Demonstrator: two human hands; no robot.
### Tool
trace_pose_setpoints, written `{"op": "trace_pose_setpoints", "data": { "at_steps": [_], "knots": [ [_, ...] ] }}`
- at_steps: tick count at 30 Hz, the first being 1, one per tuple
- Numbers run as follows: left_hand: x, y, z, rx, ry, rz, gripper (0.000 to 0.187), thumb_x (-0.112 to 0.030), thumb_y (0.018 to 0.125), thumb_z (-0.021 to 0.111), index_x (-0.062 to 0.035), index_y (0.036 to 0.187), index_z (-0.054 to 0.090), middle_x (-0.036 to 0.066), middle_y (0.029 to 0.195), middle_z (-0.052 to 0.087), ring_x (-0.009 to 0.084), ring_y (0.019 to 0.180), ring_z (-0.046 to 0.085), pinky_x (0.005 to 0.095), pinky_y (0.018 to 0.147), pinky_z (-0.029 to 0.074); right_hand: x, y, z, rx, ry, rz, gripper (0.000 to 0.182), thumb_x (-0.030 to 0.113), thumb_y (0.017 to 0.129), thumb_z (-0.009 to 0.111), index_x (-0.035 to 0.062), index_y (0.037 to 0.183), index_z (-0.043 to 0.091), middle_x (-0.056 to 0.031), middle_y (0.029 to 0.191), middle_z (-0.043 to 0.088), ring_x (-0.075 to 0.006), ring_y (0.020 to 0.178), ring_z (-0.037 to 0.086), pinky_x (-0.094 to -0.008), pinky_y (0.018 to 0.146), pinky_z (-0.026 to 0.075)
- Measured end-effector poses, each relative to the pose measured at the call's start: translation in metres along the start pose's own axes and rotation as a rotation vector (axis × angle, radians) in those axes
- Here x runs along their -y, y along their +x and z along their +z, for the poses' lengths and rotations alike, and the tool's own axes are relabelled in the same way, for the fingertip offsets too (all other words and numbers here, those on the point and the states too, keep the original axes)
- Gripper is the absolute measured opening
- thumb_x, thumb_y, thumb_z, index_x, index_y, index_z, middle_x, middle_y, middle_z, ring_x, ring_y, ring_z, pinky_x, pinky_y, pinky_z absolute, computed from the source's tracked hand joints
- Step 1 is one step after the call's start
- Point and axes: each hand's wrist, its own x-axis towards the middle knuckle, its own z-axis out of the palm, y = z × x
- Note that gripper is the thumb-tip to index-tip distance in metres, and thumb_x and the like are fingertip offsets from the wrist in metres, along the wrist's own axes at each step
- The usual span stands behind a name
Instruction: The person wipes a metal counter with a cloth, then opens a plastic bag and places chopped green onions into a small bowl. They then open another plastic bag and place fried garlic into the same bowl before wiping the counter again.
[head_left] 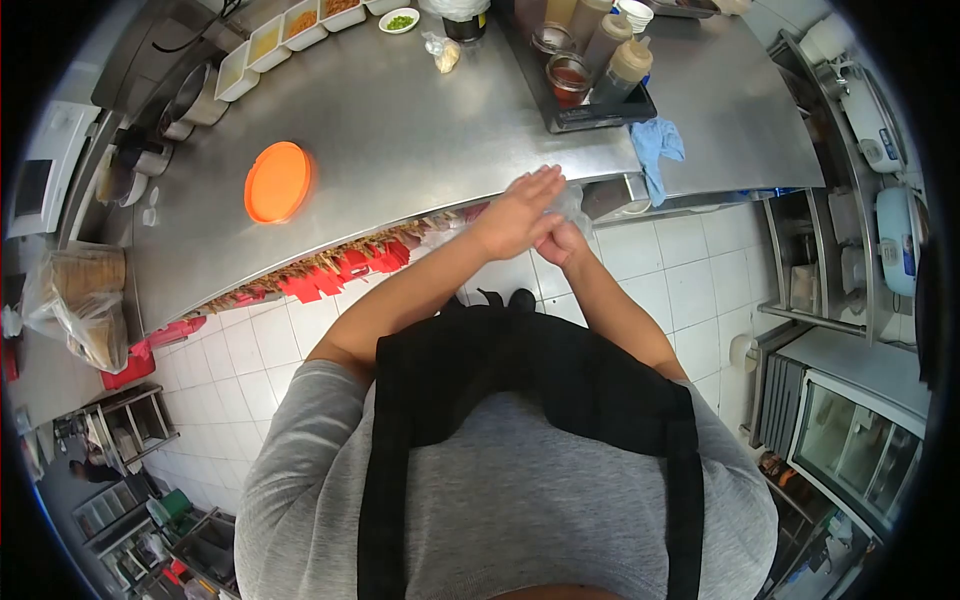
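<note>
My left hand (513,218) stretches out over the counter's front edge, its fingers straight and lying together. Just to its right and partly beneath it is my right hand (562,243), with the fingers curled closed. A piece of clear, thin plastic (574,205) shows beyond the right hand, bunched up close to its fingers; the hands partly hide it. On the steel counter (420,140) to the left lies a round orange lid (278,182).
A black tray (600,118) holds squeeze bottles (622,72) and cups of sauce (568,82). A blue cloth (656,150) hangs over the counter edge. Further back are a knotted bag (442,54), a dish of chopped greens (399,21) and white food containers (237,75).
</note>
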Motion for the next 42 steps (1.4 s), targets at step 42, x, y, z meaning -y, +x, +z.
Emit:
{"op": "trace_pose_setpoints", "data": {
  "at_steps": [42],
  "knots": [
    [0.085, 0.012, 0.159, 0.861, 0.454, -0.448, 0.042, -0.021, 0.080, 0.055, -0.0156, 0.122, 0.053, 0.018, 0.113, 0.058, 0.0300, 0.106, 0.056, 0.0385, 0.085, 0.047, 0.028, -0.117, 0.019, -0.191, -0.843, 0.073, 0.048, 0.001, 0.081, 0.056, 0.0054, 0.127, 0.047, -0.0080, 0.125, 0.047, -0.0202, 0.110, 0.048, -0.0295, 0.095, 0.038]
  ]
}}
